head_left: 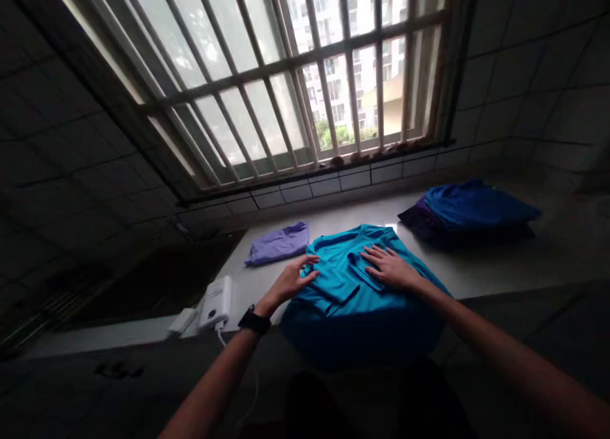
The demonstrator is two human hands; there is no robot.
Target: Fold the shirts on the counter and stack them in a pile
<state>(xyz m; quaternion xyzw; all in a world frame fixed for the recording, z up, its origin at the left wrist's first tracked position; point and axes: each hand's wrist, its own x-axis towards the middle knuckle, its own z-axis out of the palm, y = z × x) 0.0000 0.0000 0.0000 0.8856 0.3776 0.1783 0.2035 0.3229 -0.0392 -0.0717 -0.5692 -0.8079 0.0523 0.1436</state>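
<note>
Head view: the left hand [290, 280], fingers spread open, and the right hand [391, 267], lying flat and open, press on a teal knit shirt [333, 267] without gripping it. The shirt lies on a white countertop [495, 267], its near edge overhanging, so a careless tug could slide it off. Just beside the left hand, a white plastic plug-in box [216, 302] trails a thin white cord [220, 335] that could catch the cloth. Farther off lie a folded lilac cloth [279, 244] and a stacked royal-blue pile [476, 207]

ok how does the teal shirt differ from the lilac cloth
The teal shirt is larger and partly folded; the lilac cloth is a small, flat folded bundle. The left hand and right hand touch the teal shirt, not the lilac cloth. Both lie on the white counter.
</note>
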